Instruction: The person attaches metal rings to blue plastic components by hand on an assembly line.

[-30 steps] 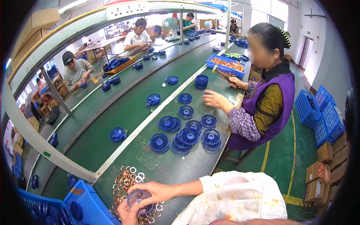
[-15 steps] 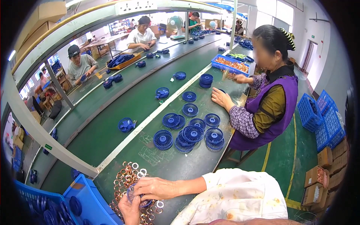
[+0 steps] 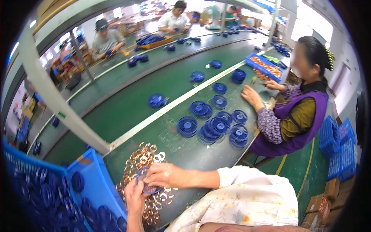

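Blue slotted wheel (image 3: 151, 189) sits at the lower left-centre of the frame, held in two hands over a spread of small rings. Biggest about it is the green conveyor (image 3: 123, 114), sweeping from lower left to upper right; the dark counter (image 3: 193, 160) runs alongside, parted from it by a white strip (image 3: 166, 110). A co-worker in a purple vest (image 3: 309, 133) sits at right. An open blue bin (image 3: 94, 166) stands at lower left, just beside the rings. More blue wheels (image 3: 220, 126) lie in overlapping piles right of centre.

The left hand (image 3: 134, 193) pinches the held wheel by its rim; the right hand (image 3: 161, 176) bends over it, fingers bunched close together. Whether these grip anything inside is hidden. To work well here, I'd keep the left pinch on the firm rim, steady the wheel, and spare the thin spokes any sideways push.

For moving, the bin wall limits the left and the counter's near edge the lower side; the best room seems to be up and right, toward the piles. Smallest are the copper-coloured rings (image 3: 145, 151), loose and easily scattered by a low wrist.
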A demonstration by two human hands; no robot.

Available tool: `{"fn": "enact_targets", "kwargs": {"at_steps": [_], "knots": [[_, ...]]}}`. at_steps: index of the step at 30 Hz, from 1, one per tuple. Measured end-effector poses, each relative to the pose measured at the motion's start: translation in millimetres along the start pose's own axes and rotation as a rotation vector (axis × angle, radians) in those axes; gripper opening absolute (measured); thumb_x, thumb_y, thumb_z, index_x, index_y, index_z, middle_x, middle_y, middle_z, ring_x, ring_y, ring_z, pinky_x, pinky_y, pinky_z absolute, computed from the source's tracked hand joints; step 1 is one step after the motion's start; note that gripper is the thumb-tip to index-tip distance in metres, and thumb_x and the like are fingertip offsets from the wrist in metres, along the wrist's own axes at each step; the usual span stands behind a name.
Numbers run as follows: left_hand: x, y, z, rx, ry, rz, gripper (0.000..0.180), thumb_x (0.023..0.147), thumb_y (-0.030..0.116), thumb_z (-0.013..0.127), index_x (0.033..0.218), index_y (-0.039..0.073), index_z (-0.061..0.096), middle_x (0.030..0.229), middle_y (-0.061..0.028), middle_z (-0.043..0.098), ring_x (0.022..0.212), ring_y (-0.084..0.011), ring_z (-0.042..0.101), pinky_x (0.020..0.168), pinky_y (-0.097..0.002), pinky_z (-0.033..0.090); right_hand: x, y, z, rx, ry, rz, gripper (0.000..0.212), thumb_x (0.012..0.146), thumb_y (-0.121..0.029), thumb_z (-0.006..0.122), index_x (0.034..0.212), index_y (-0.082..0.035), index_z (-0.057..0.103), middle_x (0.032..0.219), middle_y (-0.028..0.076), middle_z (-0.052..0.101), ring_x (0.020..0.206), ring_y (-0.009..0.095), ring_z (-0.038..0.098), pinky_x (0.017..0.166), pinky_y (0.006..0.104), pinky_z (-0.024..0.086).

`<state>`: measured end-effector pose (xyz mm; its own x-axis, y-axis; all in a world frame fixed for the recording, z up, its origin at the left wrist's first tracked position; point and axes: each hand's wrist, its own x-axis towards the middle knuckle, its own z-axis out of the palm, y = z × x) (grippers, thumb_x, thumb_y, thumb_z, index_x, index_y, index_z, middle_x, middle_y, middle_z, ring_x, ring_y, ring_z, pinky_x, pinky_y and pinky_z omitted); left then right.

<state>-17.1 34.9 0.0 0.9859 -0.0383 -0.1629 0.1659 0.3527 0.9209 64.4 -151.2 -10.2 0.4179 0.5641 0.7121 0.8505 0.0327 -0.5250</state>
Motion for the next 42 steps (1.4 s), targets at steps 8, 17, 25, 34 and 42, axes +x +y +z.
{"fn": "enact_targets", "kwargs": {"at_steps": [8,17,25,34,42], "knots": [[6.4,-4.1,-6.3,0.077,-0.106,-0.120,0.032,0.100,0.022,0.061,0.119,-0.004,0.063,0.101,-0.0101,0.071,0.084,-0.0151,0.070,0.074,-0.0290,0.061,-1.2,9.0,-27.3,0.122,-0.234,-0.070,0.022,0.082,-0.011,0.078,0.102,-0.003,0.072,0.099,0.009,0.065,0.090,0.027,0.064,0.078,0.0373,0.054],[1.0,7.6,12.0,0.236,-0.005,0.091,0.026,0.092,0.010,0.072,0.112,-0.004,0.063,0.101,-0.0088,0.071,0.084,-0.0106,0.068,0.076,-0.0257,0.058,-20.5,-4.0,6.4,0.958,0.096,0.745,0.040,0.094,-0.018,0.072,0.128,0.001,0.059,0.119,0.006,0.065,0.105,0.011,0.062,0.089,0.0295,0.054],[-4.0,28.4,7.8,0.854,0.019,0.316,0.059,0.085,0.012,0.078,0.136,0.000,0.052,0.130,-0.0151,0.062,0.121,-0.0233,0.059,0.103,-0.0375,0.047,-10.2,-7.5,-27.7,0.133,0.036,0.708,0.019,0.089,-0.013,0.075,0.105,-0.004,0.071,0.092,0.006,0.070,0.082,0.010,0.064,0.071,0.0291,0.053],[-118.8,86.8,-45.9,1.467,0.443,0.066,0.053,0.076,0.009,0.079,0.126,0.003,0.061,0.135,-0.0202,0.060,0.128,-0.0381,0.055,0.108,-0.0440,0.045,-81.7,83.0,-170.2,-1.098,0.194,0.681,0.024,0.094,-0.015,0.062,0.116,-0.007,0.066,0.110,0.017,0.069,0.103,0.037,0.065,0.088,0.0449,0.051],[-159.4,28.0,-52.9,1.762,0.521,-0.348,0.116,0.046,0.013,0.095,0.149,0.019,0.042,0.156,-0.0208,0.036,0.146,-0.0433,0.028,0.117,-0.0587,0.026,-31.4,5.0,-75.9,-0.425,-0.109,0.506,0.022,0.080,-0.003,0.072,0.101,-0.003,0.069,0.104,0.016,0.068,0.100,0.035,0.065,0.090,0.0412,0.051]]}}
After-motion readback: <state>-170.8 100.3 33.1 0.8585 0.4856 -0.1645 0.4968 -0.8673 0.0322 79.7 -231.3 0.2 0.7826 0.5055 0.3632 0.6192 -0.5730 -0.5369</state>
